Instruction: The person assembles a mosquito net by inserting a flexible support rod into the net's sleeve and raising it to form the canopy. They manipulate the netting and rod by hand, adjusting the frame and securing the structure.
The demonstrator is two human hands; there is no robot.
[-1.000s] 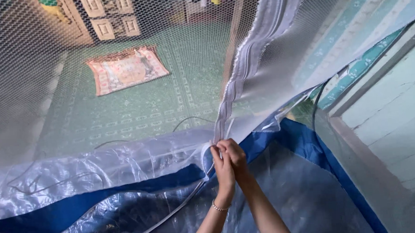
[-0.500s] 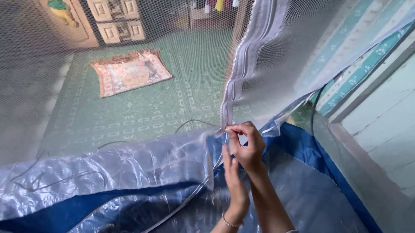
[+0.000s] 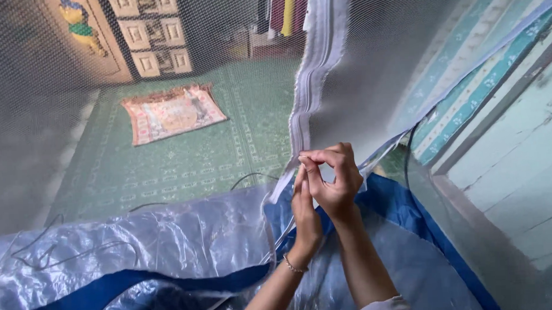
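I am inside a mosquito-net tent of white mesh [image 3: 371,66] with a white zipper strip [image 3: 307,93] running up its front. My right hand [image 3: 335,174] pinches the zipper strip at its lower part, thumb and fingers closed on it. My left hand [image 3: 304,212], with a thin bracelet on the wrist, is pressed against the same strip just below and behind the right hand. The tent's base is shiny silver and blue sheet [image 3: 169,250], crumpled under my forearms.
Through the mesh lies a green patterned floor [image 3: 227,150] with a small pink and red rug [image 3: 172,113]. A wooden panelled door [image 3: 152,34] and hanging clothes [image 3: 286,11] stand at the back. A pale wall [image 3: 521,165] runs along the right.
Both hands have risen along the zipper strip, from the base seam to a point higher on it. The view has tilted up slightly.
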